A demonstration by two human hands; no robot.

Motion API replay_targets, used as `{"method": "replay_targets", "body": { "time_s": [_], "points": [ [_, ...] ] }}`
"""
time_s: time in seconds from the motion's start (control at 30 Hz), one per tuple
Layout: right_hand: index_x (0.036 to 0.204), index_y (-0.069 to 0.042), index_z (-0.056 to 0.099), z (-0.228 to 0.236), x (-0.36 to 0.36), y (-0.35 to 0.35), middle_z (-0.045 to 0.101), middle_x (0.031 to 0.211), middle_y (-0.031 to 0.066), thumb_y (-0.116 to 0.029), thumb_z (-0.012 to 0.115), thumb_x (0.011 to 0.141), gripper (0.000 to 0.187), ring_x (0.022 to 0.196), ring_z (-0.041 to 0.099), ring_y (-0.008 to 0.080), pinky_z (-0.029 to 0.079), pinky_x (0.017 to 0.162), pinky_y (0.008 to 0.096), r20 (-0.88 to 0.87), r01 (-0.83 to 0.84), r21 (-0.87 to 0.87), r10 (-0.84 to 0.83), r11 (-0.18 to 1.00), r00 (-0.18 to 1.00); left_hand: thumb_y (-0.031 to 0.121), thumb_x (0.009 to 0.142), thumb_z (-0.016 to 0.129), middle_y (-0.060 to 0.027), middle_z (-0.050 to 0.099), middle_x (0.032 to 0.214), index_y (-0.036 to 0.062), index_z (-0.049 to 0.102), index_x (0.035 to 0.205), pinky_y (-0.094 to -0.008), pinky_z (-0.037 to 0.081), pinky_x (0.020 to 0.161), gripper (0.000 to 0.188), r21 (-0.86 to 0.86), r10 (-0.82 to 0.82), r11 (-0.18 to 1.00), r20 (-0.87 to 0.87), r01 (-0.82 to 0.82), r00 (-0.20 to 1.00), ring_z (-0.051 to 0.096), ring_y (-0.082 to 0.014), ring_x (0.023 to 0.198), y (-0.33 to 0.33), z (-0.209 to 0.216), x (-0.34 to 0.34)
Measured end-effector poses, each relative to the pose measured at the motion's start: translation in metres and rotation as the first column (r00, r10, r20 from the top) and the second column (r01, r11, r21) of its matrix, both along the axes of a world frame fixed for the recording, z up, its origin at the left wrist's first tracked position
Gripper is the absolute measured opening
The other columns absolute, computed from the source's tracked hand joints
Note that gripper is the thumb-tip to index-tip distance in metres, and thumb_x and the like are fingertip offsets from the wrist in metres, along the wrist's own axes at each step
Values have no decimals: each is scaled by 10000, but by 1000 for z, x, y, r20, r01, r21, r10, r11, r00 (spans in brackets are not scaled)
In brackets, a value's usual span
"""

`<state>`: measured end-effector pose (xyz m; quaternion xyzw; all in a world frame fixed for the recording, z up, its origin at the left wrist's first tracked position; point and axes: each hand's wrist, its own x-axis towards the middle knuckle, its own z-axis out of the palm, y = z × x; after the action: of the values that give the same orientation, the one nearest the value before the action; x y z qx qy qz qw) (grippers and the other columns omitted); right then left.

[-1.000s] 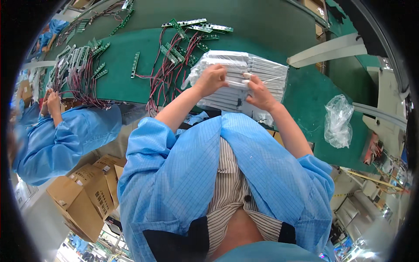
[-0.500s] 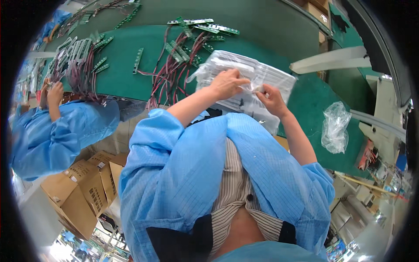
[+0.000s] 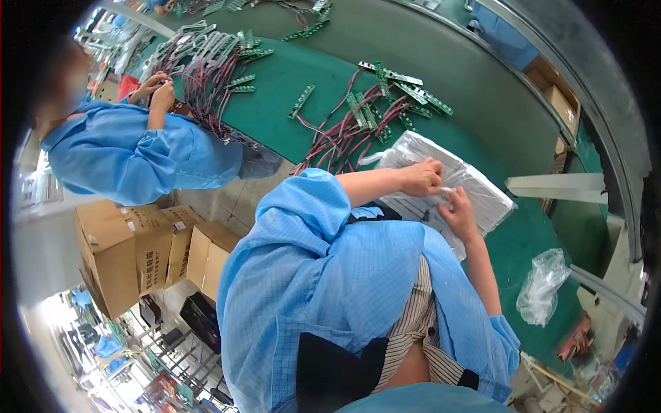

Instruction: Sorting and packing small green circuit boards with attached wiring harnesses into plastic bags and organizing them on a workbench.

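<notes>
In front of me on the green table lies a flat package wrapped in a clear plastic bag (image 3: 490,193), pale strips showing through it. My left hand (image 3: 420,177) is over the package, fingers curled in a pinch on the gathered plastic. Just to its right, my right hand (image 3: 460,212) is closed on the same plastic, thumb and fingers together. A short twist of the film shows between the two hands. Left of the package lie narrow green circuit boards (image 3: 361,110) with dark red and black wires (image 3: 335,146) attached.
A crumpled clear plastic bag (image 3: 542,286) lies on the table at right. At left, a co-worker in a blue smock (image 3: 138,151) handles another heap of wired boards (image 3: 206,69). Open cardboard boxes (image 3: 110,255) stand on the floor at lower left. A pale bar (image 3: 558,186) juts in beyond the package.
The view has swung left, so more of the co-worker and boxes shows. Both my hands stay on the package's plastic, their fingers still closed.
</notes>
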<state>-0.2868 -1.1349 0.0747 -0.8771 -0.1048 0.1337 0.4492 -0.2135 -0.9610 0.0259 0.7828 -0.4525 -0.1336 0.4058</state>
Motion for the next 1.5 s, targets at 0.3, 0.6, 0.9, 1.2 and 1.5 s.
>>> {"method": "replay_targets", "body": {
  "time_s": [0.3,0.6,0.9,1.2,1.5],
  "points": [
    [807,-20,527,-11,-1,-14,481,848,156,-154,632,677,214,782,513,328,430,659,376,-19,-132,-349,134,928,991,221,695,617,-57,553,814,54,539,537,-339,409,719,243,-94,-66,993,90,74,994,496,-224,826,47,25,6],
    [852,-91,560,0,-3,1,575,730,135,-216,597,685,212,678,544,302,448,580,398,44,-303,-466,364,831,930,371,819,475,-133,569,615,137,547,750,-424,438,518,254,459,-202,878,95,137,975,585,-307,595,42,66,-6],
    [853,-98,577,29,-6,-33,549,639,72,-223,620,687,212,680,534,245,440,585,361,282,-88,-598,312,797,907,329,618,630,4,494,846,141,605,597,-320,369,769,190,735,-302,677,310,-26,901,447,-170,948,130,58,1],
    [1125,-139,524,27,-13,-41,490,585,62,-162,627,662,475,652,520,206,404,606,323,367,47,-619,235,784,900,356,609,660,24,518,998,118,647,757,-364,398,794,280,612,-43,754,407,-237,912,442,-184,995,164,46,6],
    [1226,-85,430,25,-13,-15,311,556,9,20,552,728,523,458,303,62,312,443,207,297,238,-8,-225,971,928,344,720,619,-143,565,1002,48,482,1116,-354,468,739,513,483,88,866,106,-129,990,576,-269,864,33,83,-30]
  ]
}}
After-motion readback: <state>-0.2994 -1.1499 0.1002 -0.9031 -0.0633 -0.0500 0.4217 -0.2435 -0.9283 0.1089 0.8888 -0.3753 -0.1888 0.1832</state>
